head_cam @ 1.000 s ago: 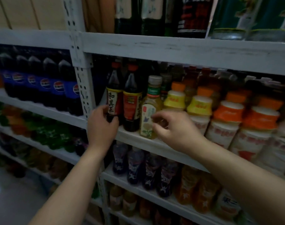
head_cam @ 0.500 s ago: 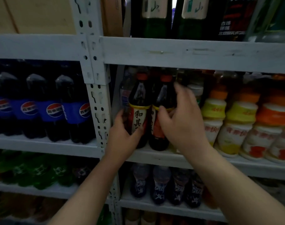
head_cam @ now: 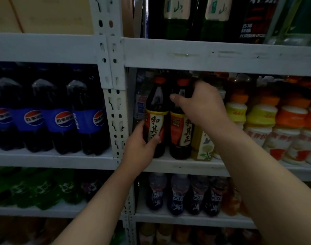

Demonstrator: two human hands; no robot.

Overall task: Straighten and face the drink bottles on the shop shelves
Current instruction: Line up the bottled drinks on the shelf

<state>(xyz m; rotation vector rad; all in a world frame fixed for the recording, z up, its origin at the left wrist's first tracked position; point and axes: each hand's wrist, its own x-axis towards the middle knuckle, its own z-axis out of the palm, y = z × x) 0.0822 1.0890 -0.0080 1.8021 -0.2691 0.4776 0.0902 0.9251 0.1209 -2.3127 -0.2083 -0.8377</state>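
Drink bottles (head_cam: 257, 124) stand in rows on white metal shelves (head_cam: 186, 167). At the far left, large cola bottles (head_cam: 45, 114) with blue labels line the middle shelf, and green bottles (head_cam: 36, 190) lie in dim light on the shelf below them. A punched white post (head_cam: 115, 112) divides this bay from the next.

Just right of the post, on the middle shelf, two dark bottles with red caps stand upright side by side at the front edge. The left hand (head_cam: 138, 151) grips the first dark bottle (head_cam: 155, 106) low on its body, thumb laid across the front of the label and fingers curled round the far side. That label faces forward. A clear bottle (head_cam: 140, 103) with a blue label stands behind it against the post.

The right hand (head_cam: 202, 106) grips the second dark bottle (head_cam: 180, 137) at its shoulder, thumb on the front and fingers curled over behind the neck. Its label is turned slightly to the right. Beside it, partly hidden by the right forearm, is a yellow-green bottle (head_cam: 203, 145) with a flower on its label.

Further right, white bottles (head_cam: 290, 121) with yellow and orange sleeves and orange caps fill the rest of the shelf. Below the hands stand dark bottles with white figures (head_cam: 177, 195). On the top shelf are tall green bottles (head_cam: 177, 18).
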